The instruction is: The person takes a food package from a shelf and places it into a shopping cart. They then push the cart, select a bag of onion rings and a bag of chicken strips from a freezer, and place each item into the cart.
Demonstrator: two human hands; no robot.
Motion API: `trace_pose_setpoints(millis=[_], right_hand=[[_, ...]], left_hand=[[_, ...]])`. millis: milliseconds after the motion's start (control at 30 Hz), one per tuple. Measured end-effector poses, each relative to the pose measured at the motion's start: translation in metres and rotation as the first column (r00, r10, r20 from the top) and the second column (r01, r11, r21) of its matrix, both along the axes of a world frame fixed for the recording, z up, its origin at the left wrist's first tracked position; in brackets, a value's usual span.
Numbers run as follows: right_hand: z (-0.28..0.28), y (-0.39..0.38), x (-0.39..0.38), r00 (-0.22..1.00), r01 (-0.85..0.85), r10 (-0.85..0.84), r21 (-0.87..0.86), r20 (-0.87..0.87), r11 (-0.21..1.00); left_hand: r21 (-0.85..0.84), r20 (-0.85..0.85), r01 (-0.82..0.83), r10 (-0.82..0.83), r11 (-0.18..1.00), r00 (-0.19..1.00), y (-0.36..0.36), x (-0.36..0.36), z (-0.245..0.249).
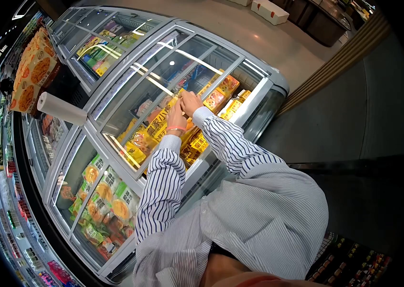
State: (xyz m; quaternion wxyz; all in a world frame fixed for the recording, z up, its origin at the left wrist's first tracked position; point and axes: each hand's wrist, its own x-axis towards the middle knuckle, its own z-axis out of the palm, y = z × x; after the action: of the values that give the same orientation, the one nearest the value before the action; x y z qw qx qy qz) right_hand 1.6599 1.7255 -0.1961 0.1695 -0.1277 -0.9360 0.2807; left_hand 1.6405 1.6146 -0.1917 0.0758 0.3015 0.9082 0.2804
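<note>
A yellow food bag [159, 120] with large dark lettering stands tilted in the chest freezer [254, 110]. My left hand [176, 119], with a pink band at the wrist, is closed on the bag's right-hand edge. Close beside it, my right hand [191, 102] has curled fingers at the bag's upper corner; its fingertips are partly hidden. Yellow boxes with food pictures [215, 100] lie just right of my hands. More yellow packs [195, 143] sit below my wrists.
Green and white bags [111, 189] lie under glass at lower left. A white roll [62, 109] rests on the freezer frame near stacked orange snack bags [34, 69]. A dark wall panel [340, 110] stands at right. A white foam box [270, 12] is on the floor beyond.
</note>
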Motion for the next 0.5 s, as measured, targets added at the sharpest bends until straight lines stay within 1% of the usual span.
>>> trace_pose_setpoints(millis=[33,100,133,200,267,300,333,367,400,467,500], right_hand=[[0.000,0.000,0.013,0.999,0.030,-0.031,-0.030,-0.023,0.999],[0.002,0.000,0.041,0.997,0.072,-0.072,-0.018,0.003,0.997],[0.004,0.001,0.054,0.996,0.090,-0.090,-0.017,0.003,0.996],[0.007,0.004,0.077,0.992,0.122,-0.122,0.011,-0.002,0.992],[0.008,0.006,0.099,0.977,0.194,-0.192,-0.010,0.091,0.981],[0.011,0.006,0.109,0.965,0.229,-0.225,-0.020,0.135,0.973],[0.009,0.005,0.119,0.963,0.257,-0.256,0.001,0.082,0.966],[0.007,0.004,0.126,0.959,0.276,-0.275,0.002,0.074,0.961],[0.007,0.004,0.131,0.953,0.294,-0.294,0.003,0.067,0.956],[0.006,0.003,0.134,0.953,0.299,-0.299,0.014,0.038,0.954],[0.007,0.003,0.133,0.950,0.309,-0.311,0.067,0.033,0.949]], left_hand=[[-0.003,0.030,0.007,-0.007,1.000,1.000,0.001,0.014,0.003],[-0.005,0.089,0.016,-0.016,1.000,0.996,0.003,0.041,0.012],[-0.030,0.078,0.029,-0.027,0.999,0.997,0.005,0.055,0.021],[0.035,0.028,0.075,-0.076,0.997,0.997,0.006,0.075,0.014],[0.094,-0.056,0.120,-0.116,0.988,0.992,0.006,0.096,0.004],[0.033,-0.002,0.102,-0.102,0.994,0.995,0.008,0.108,0.008],[-0.031,0.050,0.086,-0.084,0.996,0.995,0.010,0.118,0.014],[-0.095,0.100,0.071,-0.062,0.993,0.993,0.011,0.128,0.018],[-0.005,-0.008,0.098,-0.098,0.995,0.995,0.010,0.138,0.015],[0.110,-0.005,0.118,-0.118,0.987,0.993,0.013,0.145,0.011],[0.168,-0.005,0.103,-0.104,0.980,0.995,0.010,0.147,0.010]])
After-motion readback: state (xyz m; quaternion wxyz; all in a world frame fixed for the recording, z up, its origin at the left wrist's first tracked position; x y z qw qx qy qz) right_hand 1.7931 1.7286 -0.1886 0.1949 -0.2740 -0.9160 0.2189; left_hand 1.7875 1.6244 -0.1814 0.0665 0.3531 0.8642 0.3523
